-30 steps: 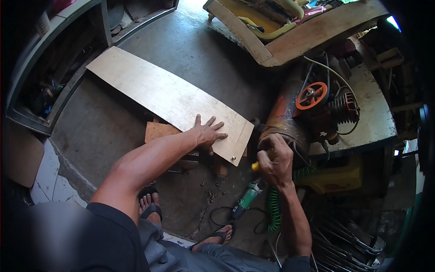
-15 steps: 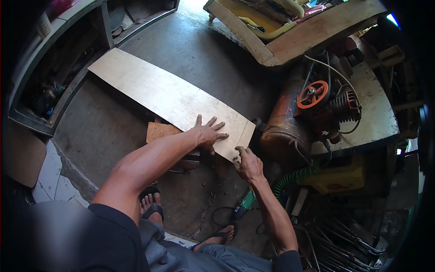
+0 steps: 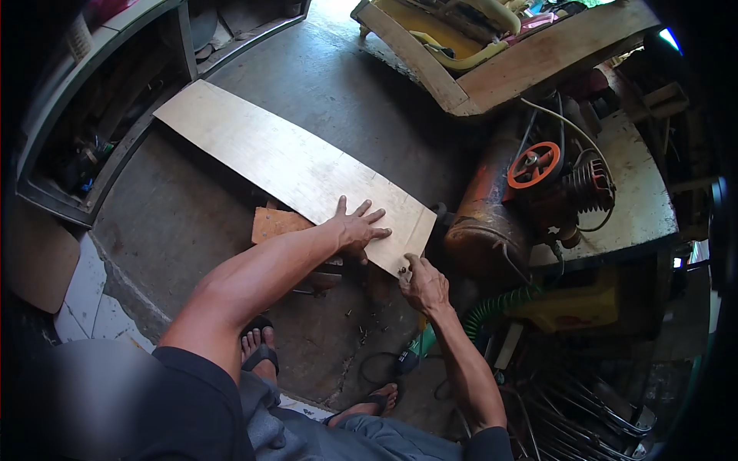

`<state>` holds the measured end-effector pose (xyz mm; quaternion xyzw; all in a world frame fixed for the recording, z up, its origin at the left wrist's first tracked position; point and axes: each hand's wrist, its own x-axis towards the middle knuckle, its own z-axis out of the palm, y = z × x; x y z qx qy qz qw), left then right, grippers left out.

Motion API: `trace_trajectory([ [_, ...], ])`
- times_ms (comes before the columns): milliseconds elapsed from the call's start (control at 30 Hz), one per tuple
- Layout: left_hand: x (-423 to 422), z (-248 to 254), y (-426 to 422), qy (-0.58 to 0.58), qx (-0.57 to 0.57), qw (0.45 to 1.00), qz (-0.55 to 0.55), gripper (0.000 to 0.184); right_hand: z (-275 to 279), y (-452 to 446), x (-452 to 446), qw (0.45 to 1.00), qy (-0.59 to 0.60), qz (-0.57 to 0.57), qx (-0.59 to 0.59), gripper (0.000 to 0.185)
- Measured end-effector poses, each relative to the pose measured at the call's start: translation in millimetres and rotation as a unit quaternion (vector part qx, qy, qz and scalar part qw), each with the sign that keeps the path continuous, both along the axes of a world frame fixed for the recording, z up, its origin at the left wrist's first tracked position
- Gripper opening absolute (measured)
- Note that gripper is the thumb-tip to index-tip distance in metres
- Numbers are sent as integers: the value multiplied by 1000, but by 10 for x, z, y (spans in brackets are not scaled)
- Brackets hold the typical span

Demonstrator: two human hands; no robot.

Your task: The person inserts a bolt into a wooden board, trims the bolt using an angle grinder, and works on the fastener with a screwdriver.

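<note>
A long pale plywood board [image 3: 284, 157] slants across the middle of the view, raised above the floor. My left hand [image 3: 356, 229] lies on it near its right end, fingers spread and pressed to the surface. At the board's near right corner, my right hand [image 3: 426, 286] is closed, its fingers curled at the edge. Something small and dark shows by those fingertips, too small to name. An orange-brown block [image 3: 275, 223] partly shows beneath the board, beside my left forearm.
A rusty air compressor [image 3: 492, 203] with an orange wheel stands to the right. A green power tool [image 3: 416, 351] and a coiled green hose [image 3: 492, 306] lie below it. Small bits litter the floor near my sandalled feet. A metal-framed cabinet [image 3: 115, 180] stands left.
The whole view has shifted slightly. My left hand stays spread on the board; my right hand remains at the corner, its fingers turned a little.
</note>
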<state>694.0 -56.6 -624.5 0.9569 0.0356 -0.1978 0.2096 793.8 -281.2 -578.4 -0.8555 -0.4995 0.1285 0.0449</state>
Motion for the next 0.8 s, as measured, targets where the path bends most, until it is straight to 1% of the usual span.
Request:
trace_trajectory([
  [67,-5,27,-1,4,1,1000,-3,103,6,40,20,996,9,-52,-72,34],
  [100,-1,47,4,7,3,1000,-3,103,-1,17,46,996,7,-52,-73,34],
  [167,10,12,3,5,2,1000,-2,103,-40,-6,99,999,7,31,-32,35],
  [200,-1,7,7,5,1,1000,-1,103,-9,22,69,999,8,33,-31,35],
  [267,3,1,20,6,5,1000,-6,103,74,29,-29,999,-14,-16,-29,31],
  [300,17,4,12,6,11,1000,-11,103,34,2,-10,999,-14,-19,-30,31],
  [367,28,4,7,4,8,1000,-9,103,-88,9,76,999,20,-26,-13,28],
  [400,13,-1,12,6,5,1000,-6,104,-56,22,54,999,21,-24,-12,28],
  [467,-6,-7,23,6,3,1000,-5,104,38,17,-12,999,2,12,33,27],
  [500,4,2,12,4,1,1000,-7,103,51,35,-19,999,1,11,33,27],
  [567,5,19,-5,5,1,1000,-6,103,77,91,-20,997,25,-66,-29,29],
  [667,-2,2,23,3,-2,1000,-2,102,52,22,45,999,29,-33,4,30],
  [800,-4,29,18,6,-2,1000,-4,102,100,-147,57,996,47,-72,26,28],
])
